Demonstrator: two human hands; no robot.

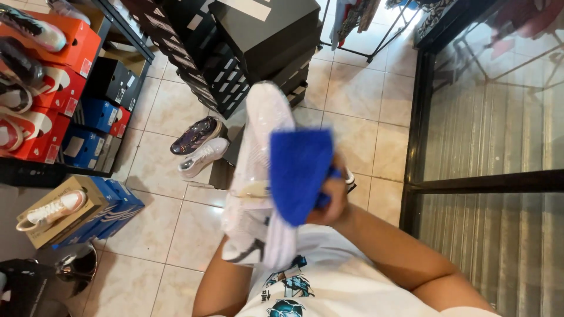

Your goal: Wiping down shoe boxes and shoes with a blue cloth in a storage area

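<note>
A: Entry, head view. Right hand (pixel 332 202) is closed around a blue cloth (pixel 299 173), gripping it at its lower right edge; the cloth lies flat against a white shoe (pixel 261 152) wrapped in clear plastic film.

B: And the left hand?

A: Hidden. The left forearm comes up from below and runs behind the shoe's heel end, so it seems to support the shoe from underneath, but I cannot tell how its fingers are set.

B: Where does the shoe sit?

A: In the air, held up in front of the person's chest, toe pointing away, above the tiled floor (pixel 176 229). Not resting on anything.

B: Step in hand?

A: My reading: wiping the wrapped shoe's side, mid-stroke, with the cloth over the middle of the upper. The toe end and the heel part show uncovered.

B: What does the next move call for?

A: Judging from this, a steady hold from below while the cloth travels along the film, with light pressure so the wrap does not tear or slip.

B: Surroundings?

A: A loose pair of shoes (pixel 198 147) on the floor beyond, black boxes (pixel 235 53) stacked behind, orange and blue boxes (pixel 64 88) on the rack at left.
</note>
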